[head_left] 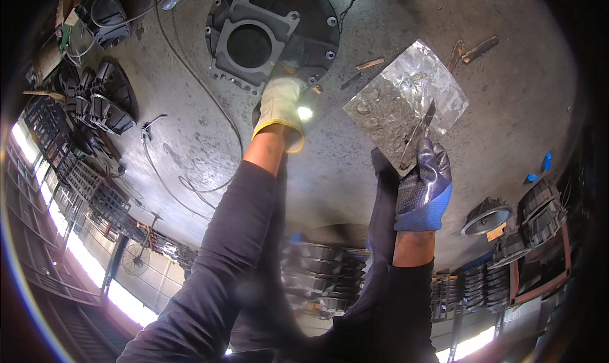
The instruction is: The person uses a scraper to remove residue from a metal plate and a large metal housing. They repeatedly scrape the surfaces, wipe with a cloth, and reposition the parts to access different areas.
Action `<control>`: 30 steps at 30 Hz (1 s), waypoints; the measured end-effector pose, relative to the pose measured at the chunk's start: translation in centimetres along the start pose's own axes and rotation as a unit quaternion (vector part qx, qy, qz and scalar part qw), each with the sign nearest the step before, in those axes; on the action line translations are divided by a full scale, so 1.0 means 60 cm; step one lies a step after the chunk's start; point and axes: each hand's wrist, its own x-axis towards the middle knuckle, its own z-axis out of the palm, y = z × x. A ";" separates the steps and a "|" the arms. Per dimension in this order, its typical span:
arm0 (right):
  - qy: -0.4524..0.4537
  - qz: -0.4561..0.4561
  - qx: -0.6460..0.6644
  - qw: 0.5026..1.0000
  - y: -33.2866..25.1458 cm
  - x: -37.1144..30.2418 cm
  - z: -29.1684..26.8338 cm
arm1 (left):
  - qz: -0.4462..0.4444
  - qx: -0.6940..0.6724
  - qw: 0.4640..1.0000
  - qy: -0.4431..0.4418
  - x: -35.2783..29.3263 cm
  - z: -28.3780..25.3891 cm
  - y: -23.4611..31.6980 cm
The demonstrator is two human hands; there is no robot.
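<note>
A round dark metal housing casting, with a raised square flange around a large hole, lies on the floor ahead. My left hand, in a cream glove with a yellow cuff, reaches to its near edge; the fingers are mostly hidden. A bright spot of light shows beside that glove. My right hand wears a blue glove with a dark coated palm. Its fingers are closed on a thin dark blade-like tool, tilted over a shiny silver sheet. Grey, wet-looking smears cover part of the sheet.
Wood scraps lie beyond the sheet. A grey hose curves along the floor at left. Dark castings sit at far left, and more housings at right. Blue scraps lie near the right edge. Stacked parts are behind my legs.
</note>
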 end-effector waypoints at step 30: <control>-0.345 -0.588 -0.591 0.430 0.045 0.529 -0.025 | 0.285 0.095 0.898 0.321 -0.149 0.032 -0.186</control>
